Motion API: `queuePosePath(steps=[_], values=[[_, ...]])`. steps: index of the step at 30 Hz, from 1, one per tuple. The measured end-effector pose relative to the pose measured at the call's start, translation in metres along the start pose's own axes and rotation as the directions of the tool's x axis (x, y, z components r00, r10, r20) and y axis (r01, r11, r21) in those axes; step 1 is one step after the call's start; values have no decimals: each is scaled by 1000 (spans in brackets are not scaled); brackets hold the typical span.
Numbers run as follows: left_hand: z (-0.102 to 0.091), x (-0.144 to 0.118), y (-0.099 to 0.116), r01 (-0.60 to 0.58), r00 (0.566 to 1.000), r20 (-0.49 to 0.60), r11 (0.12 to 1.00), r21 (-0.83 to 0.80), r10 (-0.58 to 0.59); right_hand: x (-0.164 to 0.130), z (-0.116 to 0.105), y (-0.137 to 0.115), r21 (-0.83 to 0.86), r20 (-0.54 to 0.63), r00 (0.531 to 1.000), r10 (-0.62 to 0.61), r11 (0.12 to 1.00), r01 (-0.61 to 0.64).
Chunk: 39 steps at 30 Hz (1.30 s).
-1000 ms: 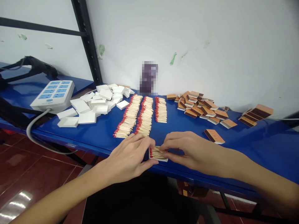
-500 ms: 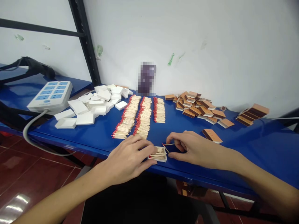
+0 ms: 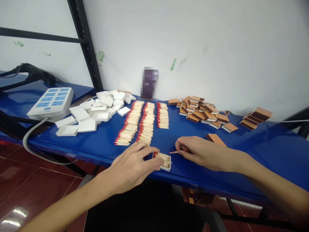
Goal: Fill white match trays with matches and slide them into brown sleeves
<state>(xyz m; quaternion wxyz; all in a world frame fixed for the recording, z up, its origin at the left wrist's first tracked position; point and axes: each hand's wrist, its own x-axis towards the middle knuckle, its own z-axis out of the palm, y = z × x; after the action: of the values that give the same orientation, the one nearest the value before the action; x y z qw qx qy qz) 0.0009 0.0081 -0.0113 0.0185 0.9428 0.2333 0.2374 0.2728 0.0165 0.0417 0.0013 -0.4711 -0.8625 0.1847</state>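
My left hand grips a small white matchbox tray near the front edge of the blue table, its thumb and fingers on the tray's left part. Red-tipped matches lie inside, partly covered by the fingers. Just right of the tray, my right hand is closed in a pinch on a couple of matches, whose red heads point left. Beyond my left hand, rows of matches lie on the table, red heads to the left.
White trays are heaped at the left, beside a power strip. Brown matchbox sleeves are piled at the back right, with a small stack farther right. One sleeve lies behind my right wrist. A blurred dark object leans on the wall.
My right fingers have closed together, and the matches that were crossed apart now lie nearly parallel. My left hand stays on the tray. The view has shifted slightly.
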Motion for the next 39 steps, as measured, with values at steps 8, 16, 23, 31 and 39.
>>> queuePosePath(steps=[8, 16, 23, 31, 39], values=[[-4, 4, 2, -12, 999, 33, 999, 46, 10, 2, -1, -3, -110, 13, 1000, -11, 994, 12], [-4, 5, 2, -1, 1000, 26, 1000, 30, 0, 4, -2, -5, -133, 56, 998, 19, 991, -12], [-5, 7, 4, 4, 997, 79, 997, 75, -10, -1, -9, -11, -85, 29, 999, 16, 996, -13], [-4, 5, 3, 72, 996, 50, 997, -20, -71, -2, -13, -25, -79, 30, 999, -23, 997, 25], [-7, 6, 1, 186, 982, 46, 965, -184, -181, 14, -9, -49, -72, 62, 987, -151, 985, 155]])
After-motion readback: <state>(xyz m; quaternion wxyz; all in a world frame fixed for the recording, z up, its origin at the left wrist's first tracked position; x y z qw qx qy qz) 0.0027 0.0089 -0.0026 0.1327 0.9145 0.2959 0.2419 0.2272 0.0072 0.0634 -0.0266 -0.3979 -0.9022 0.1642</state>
